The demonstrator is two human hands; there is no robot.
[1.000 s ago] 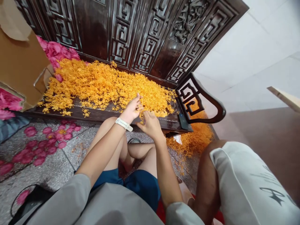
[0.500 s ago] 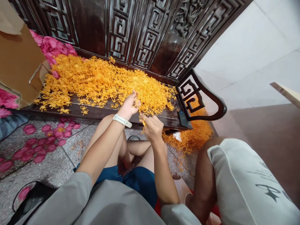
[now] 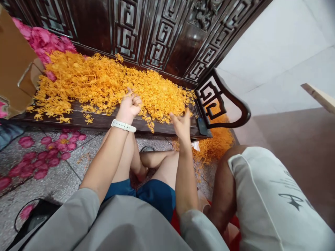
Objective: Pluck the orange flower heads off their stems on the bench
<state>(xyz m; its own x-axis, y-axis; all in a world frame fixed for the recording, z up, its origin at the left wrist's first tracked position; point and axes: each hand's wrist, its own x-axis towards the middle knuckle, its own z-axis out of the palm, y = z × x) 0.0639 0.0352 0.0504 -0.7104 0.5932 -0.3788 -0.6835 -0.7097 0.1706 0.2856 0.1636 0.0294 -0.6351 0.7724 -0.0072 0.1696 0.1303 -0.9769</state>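
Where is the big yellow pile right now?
In the head camera's view, the yellow pile spreads along the seat of the dark bench, between the cardboard box at left and the armrest at right.

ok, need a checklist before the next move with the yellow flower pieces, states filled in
1. Right hand free: ok, fingers spread, nothing visible in it.
2. Left hand free: cannot tell, fingers curled.
3. Yellow flower pieces all behind the bench front edge: not ok, one overlaps it.
4. Phone on the bench: ok, beside the armrest.
5. Pink flower heads off the floor: not ok, several lie there.
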